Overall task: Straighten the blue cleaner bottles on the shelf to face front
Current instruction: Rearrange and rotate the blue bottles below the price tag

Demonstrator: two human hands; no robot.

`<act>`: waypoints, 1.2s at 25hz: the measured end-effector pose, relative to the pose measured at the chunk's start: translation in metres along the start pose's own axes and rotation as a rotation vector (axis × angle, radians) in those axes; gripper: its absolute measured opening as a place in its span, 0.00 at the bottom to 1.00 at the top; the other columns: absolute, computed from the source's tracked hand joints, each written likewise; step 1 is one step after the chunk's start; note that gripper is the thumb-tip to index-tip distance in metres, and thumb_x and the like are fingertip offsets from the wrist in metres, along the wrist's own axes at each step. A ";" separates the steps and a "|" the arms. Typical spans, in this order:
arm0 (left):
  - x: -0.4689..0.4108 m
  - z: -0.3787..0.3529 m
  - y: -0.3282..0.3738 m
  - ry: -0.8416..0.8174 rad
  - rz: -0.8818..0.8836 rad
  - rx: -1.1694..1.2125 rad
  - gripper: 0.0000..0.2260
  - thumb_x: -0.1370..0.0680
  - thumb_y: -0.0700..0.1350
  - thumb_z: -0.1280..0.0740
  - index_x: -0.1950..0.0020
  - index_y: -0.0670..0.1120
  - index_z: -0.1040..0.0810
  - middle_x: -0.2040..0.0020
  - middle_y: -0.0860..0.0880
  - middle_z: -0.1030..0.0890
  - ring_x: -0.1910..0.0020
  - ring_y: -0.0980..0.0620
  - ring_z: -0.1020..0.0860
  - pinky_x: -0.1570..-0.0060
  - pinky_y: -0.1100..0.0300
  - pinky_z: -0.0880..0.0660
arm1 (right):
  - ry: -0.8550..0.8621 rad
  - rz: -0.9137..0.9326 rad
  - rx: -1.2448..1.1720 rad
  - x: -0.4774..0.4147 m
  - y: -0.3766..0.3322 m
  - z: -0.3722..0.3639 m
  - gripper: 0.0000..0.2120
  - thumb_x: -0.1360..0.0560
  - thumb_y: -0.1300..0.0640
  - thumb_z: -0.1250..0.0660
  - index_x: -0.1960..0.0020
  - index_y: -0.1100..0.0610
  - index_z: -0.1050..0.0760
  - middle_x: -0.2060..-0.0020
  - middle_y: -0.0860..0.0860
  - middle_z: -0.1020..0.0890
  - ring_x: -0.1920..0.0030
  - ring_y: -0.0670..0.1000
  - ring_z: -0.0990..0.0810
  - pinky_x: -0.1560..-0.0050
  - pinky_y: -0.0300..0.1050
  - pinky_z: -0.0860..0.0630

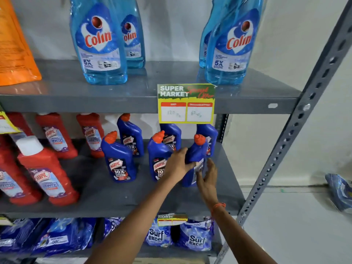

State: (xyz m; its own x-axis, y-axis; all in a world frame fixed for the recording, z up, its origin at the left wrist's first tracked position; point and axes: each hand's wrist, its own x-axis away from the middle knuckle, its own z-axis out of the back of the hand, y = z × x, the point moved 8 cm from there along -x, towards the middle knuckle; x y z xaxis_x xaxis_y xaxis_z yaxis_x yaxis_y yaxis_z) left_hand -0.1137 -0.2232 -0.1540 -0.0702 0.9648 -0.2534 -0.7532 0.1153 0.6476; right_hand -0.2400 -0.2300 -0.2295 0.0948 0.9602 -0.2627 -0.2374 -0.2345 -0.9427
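Note:
Several dark blue cleaner bottles with orange caps stand on the middle shelf (133,199). The front right bottle (197,151) is turned sideways, so its label faces right. My left hand (178,164) grips its left side. My right hand (207,176) is next to its lower right side with fingers spread, touching or nearly touching the label. The front middle bottle (159,159) and the front left bottle (119,161) face forward. Three more blue bottles (131,138) stand behind them, the right two partly hidden by a price tag.
Red cleaner bottles (47,174) fill the shelf's left half. Light blue glass-cleaner bottles (99,40) stand on the upper shelf, with a yellow price tag (186,103) on its edge. Detergent pouches (196,237) lie below. A grey slotted upright (285,141) borders the right side.

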 end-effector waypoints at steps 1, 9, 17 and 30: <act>-0.003 -0.004 -0.004 -0.026 0.056 0.007 0.20 0.29 0.48 0.28 0.43 0.40 0.27 0.46 0.39 0.20 0.47 0.40 0.22 0.50 0.49 0.27 | -0.086 -0.061 0.001 -0.005 0.012 -0.005 0.29 0.28 0.57 0.36 0.30 0.61 0.41 0.32 0.61 0.33 0.33 0.56 0.33 0.34 0.45 0.36; -0.016 -0.012 -0.007 -0.197 0.095 0.342 0.26 0.31 0.46 0.26 0.37 0.41 0.28 0.39 0.45 0.21 0.42 0.48 0.23 0.38 0.49 0.26 | -0.430 -0.207 -0.337 -0.020 0.024 0.005 0.22 0.30 0.67 0.30 0.41 0.51 0.30 0.46 0.54 0.20 0.49 0.52 0.20 0.49 0.44 0.20; 0.009 -0.026 0.019 0.254 0.284 0.467 0.28 0.36 0.52 0.24 0.42 0.46 0.31 0.51 0.48 0.20 0.57 0.49 0.21 0.57 0.59 0.26 | -0.007 0.037 -0.078 0.004 -0.003 0.019 0.20 0.30 0.61 0.32 0.40 0.57 0.31 0.46 0.57 0.22 0.46 0.56 0.23 0.46 0.52 0.23; -0.027 -0.048 -0.003 -0.184 0.119 0.686 0.18 0.32 0.38 0.26 0.43 0.40 0.24 0.46 0.38 0.18 0.47 0.41 0.20 0.43 0.46 0.23 | -0.167 -0.138 -0.080 -0.020 0.023 0.037 0.32 0.29 0.68 0.32 0.30 0.57 0.42 0.40 0.56 0.27 0.38 0.55 0.27 0.38 0.55 0.26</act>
State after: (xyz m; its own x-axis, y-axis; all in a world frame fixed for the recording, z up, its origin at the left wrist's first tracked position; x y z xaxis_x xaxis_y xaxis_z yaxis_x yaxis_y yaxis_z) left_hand -0.1407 -0.2607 -0.1834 0.0304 0.9973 -0.0673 -0.1621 0.0713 0.9842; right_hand -0.2830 -0.2487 -0.2383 -0.0420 0.9942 -0.0992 -0.1551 -0.1045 -0.9824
